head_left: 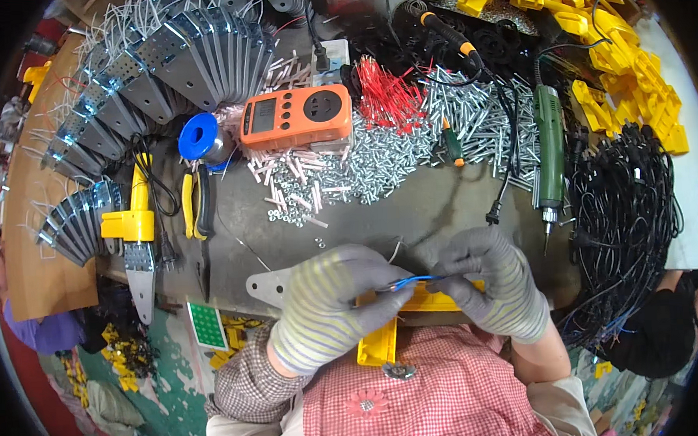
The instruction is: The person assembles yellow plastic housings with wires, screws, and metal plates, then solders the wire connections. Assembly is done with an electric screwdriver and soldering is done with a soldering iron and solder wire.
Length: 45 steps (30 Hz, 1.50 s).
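Both gloved hands meet near the table's front edge, in striped grey and yellow gloves. Thin blue wires (415,279) stretch between their fingertips. My left hand (334,302) is closed, pinching the left end, and my right hand (490,282) pinches the right end. Beneath them lies a yellow plastic housing (379,343), partly covered by the hands. A grey metal plate with holes (264,288) sticks out to the left from behind my left hand. A white wire (397,251) curves up between the hands.
Behind the hands are heaped screws (385,157), red wire pieces (390,93) and an orange meter (296,116). To the left are pliers (197,206), a yellow-handled tool (138,221) and stacked metal plates (152,66). A green electric screwdriver (551,152) and black cables (625,219) lie right.
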Available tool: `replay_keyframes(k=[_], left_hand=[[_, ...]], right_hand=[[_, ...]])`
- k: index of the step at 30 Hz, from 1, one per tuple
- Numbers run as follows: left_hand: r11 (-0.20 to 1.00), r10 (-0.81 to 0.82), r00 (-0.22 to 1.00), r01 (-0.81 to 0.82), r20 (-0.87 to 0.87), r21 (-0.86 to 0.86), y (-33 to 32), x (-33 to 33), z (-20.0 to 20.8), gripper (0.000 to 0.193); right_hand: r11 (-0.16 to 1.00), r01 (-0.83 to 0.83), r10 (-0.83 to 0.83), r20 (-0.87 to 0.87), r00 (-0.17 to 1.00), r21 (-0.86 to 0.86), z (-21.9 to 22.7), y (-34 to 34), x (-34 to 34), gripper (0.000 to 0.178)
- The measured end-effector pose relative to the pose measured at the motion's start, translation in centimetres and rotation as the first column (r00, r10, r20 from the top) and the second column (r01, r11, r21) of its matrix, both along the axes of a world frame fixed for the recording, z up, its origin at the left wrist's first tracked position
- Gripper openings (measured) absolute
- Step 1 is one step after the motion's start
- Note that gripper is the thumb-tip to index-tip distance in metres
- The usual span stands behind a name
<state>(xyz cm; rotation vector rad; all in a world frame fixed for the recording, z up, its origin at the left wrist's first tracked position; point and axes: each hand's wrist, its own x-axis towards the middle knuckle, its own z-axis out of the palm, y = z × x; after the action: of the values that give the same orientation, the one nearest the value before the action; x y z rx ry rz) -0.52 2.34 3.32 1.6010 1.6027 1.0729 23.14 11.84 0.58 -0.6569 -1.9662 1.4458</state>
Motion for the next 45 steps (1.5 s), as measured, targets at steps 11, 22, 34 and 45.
replay_keyframes(k=[11,22,34,45], left_hand=[[0.991,-0.127,0.984,0.132,-0.122,0.037,0.2,-1.3,0.4,0.021],[0.94,0.285,0.914,-0.208,-0.288,0.27,0.5,-6.2,-3.0,0.017],[0.977,-0.141,0.298,0.194,-0.944,-0.084,4.0,-6.4,-2.8,0.02],[0.995,0.1,0.889,-0.09,0.448,-0.044,-1.5,0.4,-2.0,0.02]], right_hand=[[0.852,-0.178,0.064,0.238,0.969,0.492,2.4,0.5,-1.7,0.035],[0.917,0.062,-0.165,0.235,0.958,0.393,3.0,-0.1,-1.8,0.013],[0.917,0.017,-0.103,0.194,0.976,0.399,2.8,-1.8,-2.2,0.02],[0.972,0.086,-0.138,0.238,0.961,0.217,2.9,-1.5,-2.6,0.012]])
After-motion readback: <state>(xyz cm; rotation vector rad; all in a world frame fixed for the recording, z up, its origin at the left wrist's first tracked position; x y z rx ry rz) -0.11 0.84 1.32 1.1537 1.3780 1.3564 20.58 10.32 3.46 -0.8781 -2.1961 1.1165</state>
